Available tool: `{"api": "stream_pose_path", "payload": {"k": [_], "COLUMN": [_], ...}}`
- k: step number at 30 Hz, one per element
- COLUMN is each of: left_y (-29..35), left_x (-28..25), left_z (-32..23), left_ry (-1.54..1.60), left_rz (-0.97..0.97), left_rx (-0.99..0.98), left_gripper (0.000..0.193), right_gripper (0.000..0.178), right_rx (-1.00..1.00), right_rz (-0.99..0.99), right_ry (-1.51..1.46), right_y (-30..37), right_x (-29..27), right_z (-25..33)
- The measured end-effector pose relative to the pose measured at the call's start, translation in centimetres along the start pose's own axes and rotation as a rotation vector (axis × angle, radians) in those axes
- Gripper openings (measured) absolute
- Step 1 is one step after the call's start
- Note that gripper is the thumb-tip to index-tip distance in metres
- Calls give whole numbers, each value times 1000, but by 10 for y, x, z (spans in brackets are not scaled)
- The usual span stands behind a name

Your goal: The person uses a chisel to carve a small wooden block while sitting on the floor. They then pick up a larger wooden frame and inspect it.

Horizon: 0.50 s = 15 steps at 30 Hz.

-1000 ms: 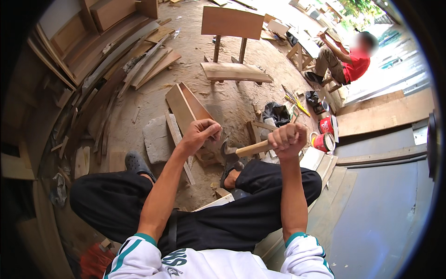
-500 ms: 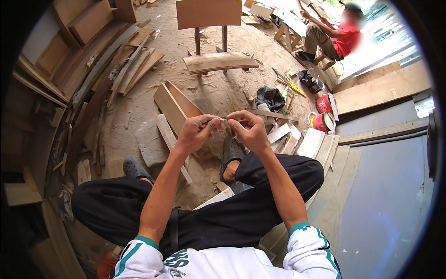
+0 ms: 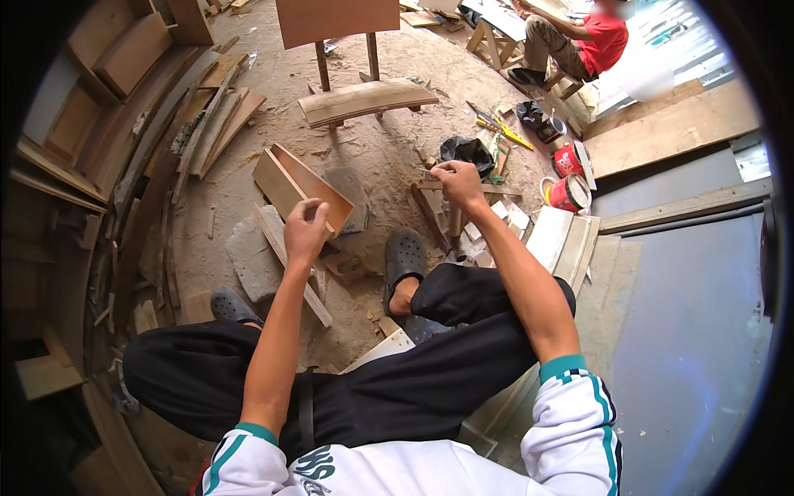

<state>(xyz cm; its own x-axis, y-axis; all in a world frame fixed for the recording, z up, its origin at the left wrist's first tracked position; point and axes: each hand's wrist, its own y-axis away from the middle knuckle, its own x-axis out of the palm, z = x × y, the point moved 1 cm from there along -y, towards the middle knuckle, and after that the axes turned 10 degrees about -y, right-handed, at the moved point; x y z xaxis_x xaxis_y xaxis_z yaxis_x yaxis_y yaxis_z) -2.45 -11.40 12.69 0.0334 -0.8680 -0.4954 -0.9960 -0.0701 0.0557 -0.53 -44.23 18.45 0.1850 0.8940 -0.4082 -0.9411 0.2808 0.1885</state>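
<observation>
My left hand (image 3: 307,233) has its fingers curled toward the thumb, just over the near end of a wooden box (image 3: 285,183) shaped like a narrow open drawer. Whatever lies in its fingertips, if anything, is too small to make out. My right hand (image 3: 461,185) is pinched, and a tiny greyish tip seems to show by its fingers; its kind is unclear. Below that hand stand a wooden strip (image 3: 434,217) and a pile of pale offcuts (image 3: 496,227). A wooden hand plane (image 3: 346,266) rests on the ground between my hands.
Ahead stands a low wooden bench (image 3: 368,101) with an upright board (image 3: 339,21). Right of it lie a black plastic bag (image 3: 467,153), a yellow-handled saw (image 3: 504,131) and red paint cans (image 3: 569,193). Planks (image 3: 227,124) crowd the left. A person in red (image 3: 602,43) sits far right.
My hands were together, holding a small thin metal piece between the fingertips. They have parted, left hand to the left, right hand up and right. The view has shifted slightly.
</observation>
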Motion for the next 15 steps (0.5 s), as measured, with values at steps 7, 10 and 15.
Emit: {"api": "stream_pose_path", "payload": {"k": [7,10,15], "left_y": [17,26,30], "left_x": [-9,0,0], "left_z": [80,97,110], "left_ry": [-557,-517,-427], "left_rz": [-197,-137,-115], "left_rx": [-268,-351,-382], "left_gripper": [87,100,105], "right_gripper": [21,22,23], "right_rx": [-122,-5,87], "right_rz": [-256,-303,-328], "right_ry": [611,704,626], "right_y": [-93,-124,-154], "right_x": [-47,-82,-93], "right_z": [-111,-153,-177]}}
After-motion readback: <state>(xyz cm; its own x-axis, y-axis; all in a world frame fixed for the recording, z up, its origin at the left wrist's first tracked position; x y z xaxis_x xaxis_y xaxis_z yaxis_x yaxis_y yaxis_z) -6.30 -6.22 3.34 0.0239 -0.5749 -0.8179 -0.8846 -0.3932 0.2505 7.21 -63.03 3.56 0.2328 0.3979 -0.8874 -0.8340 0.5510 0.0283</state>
